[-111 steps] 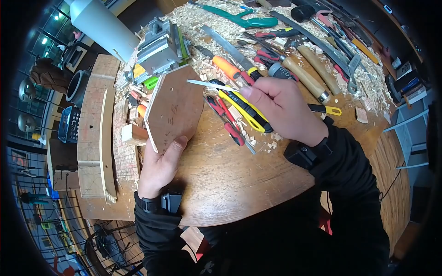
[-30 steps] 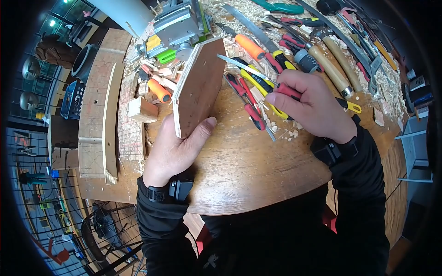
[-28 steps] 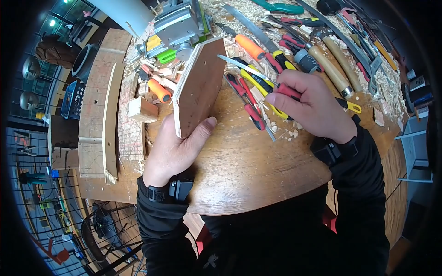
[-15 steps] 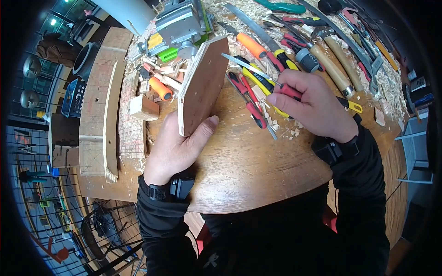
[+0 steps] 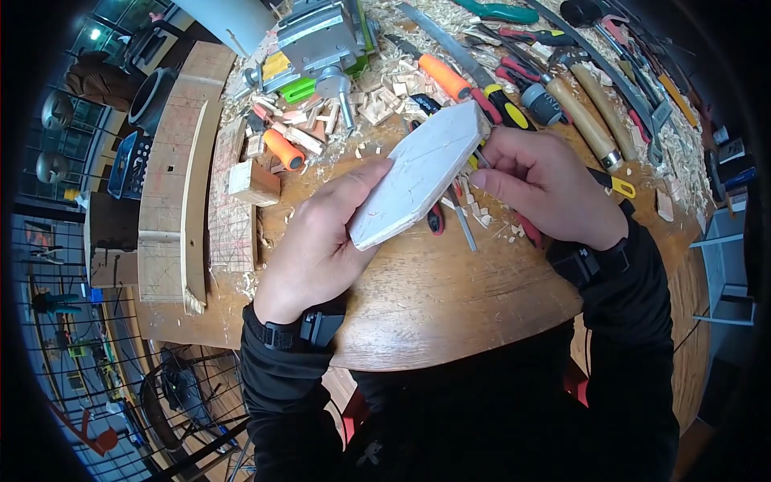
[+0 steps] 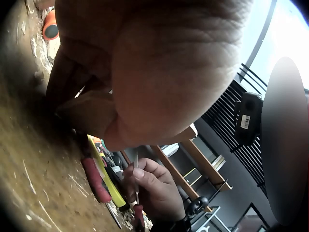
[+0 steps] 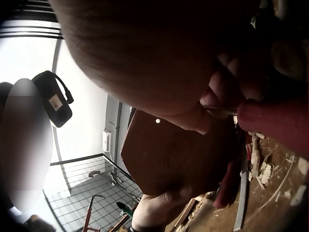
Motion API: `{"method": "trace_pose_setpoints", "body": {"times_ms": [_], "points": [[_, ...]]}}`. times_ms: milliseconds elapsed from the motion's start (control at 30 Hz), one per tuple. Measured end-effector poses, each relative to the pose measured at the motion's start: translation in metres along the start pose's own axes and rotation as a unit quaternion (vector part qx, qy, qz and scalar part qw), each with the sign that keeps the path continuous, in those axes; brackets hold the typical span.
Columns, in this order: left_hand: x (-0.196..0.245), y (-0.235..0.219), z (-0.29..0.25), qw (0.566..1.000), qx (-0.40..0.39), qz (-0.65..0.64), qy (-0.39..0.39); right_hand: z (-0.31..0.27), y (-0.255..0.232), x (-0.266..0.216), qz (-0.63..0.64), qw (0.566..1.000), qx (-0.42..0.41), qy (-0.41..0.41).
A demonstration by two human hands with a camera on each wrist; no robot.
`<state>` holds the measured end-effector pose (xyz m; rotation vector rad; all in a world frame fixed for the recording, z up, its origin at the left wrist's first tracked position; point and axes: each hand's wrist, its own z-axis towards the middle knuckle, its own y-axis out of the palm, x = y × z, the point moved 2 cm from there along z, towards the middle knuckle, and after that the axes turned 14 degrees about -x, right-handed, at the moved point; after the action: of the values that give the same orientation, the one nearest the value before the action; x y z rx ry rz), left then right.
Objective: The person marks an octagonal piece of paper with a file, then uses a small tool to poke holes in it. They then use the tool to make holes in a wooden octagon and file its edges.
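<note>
My left hand (image 5: pixel 321 233) grips a many-sided wooden board (image 5: pixel 422 169) by its near left end, thumb hidden beneath. The board's pale, scratched face is turned up in the head view; its brown underside, with a small round hole, shows in the right wrist view. Close by the board's far right edge, my right hand (image 5: pixel 546 181) pinches the thin metal shank of a slim file-like tool with a red handle (image 7: pixel 275 121). That handle hangs below the fingers, toward the table's front edge. In the head view the blade is mostly hidden behind the board and fingers.
A metal vise (image 5: pixel 317 40) stands at the back left among wood chips. Beside it lie an orange handle (image 5: pixel 283 149) and a wood block (image 5: pixel 254 183). Files, wooden-handled tools (image 5: pixel 582 116) and shavings cover the back right. A long curved strip (image 5: pixel 195 209) lies left.
The board has turned over, from brown face showing to pale face up. My right fingers have shifted from the red handle to the shank, and the tool has swung round with its handle down.
</note>
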<state>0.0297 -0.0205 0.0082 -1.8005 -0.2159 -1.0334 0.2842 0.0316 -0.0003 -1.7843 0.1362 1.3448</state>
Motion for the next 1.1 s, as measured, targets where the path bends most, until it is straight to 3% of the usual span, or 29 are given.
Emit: {"method": "trace_pose_setpoints", "body": {"times_ms": [167, 433, 533, 633, 700, 833, 900, 933, 1000, 1100], "points": [[0.0, 0.0, 0.0, 1.0, -0.002, -0.025, -0.004, 0.002, 0.003, 0.001, 0.001, 0.998, 0.045, -0.047], [-0.002, -0.001, 0.001, 1.0, 0.003, 0.003, -0.007, 0.001, 0.001, -0.001, -0.019, 0.999, 0.02, -0.027], [-0.003, -0.002, 0.001, 0.995, 0.04, 0.077, 0.059, 0.001, 0.001, -0.001, -0.025, 0.999, 0.025, -0.037], [0.008, -0.004, 0.001, 0.999, 0.029, 0.033, 0.025, 0.0, 0.001, -0.002, -0.026, 0.999, 0.022, -0.036], [0.011, -0.005, 0.0, 0.998, 0.033, -0.029, -0.038, 0.0, 0.001, -0.003, -0.024, 0.999, 0.017, -0.032], [0.007, -0.004, 0.0, 0.995, 0.068, -0.065, -0.014, 0.0, 0.002, -0.004, 0.022, 1.0, 0.007, -0.015], [0.007, -0.007, -0.002, 0.99, 0.068, -0.09, -0.084, 0.0, 0.002, -0.003, 0.053, 0.999, -0.001, 0.006], [0.004, -0.004, 0.0, 0.99, 0.067, -0.09, -0.084, 0.0, 0.003, -0.002, 0.038, 0.999, 0.006, -0.015], [-0.002, 0.001, 0.002, 0.978, 0.151, -0.141, 0.02, 0.0, 0.002, -0.003, 0.023, 0.999, 0.013, -0.035], [-0.004, 0.001, 0.003, 0.972, 0.163, -0.168, 0.016, -0.001, 0.002, -0.004, 0.032, 0.999, -0.011, 0.003]]}}
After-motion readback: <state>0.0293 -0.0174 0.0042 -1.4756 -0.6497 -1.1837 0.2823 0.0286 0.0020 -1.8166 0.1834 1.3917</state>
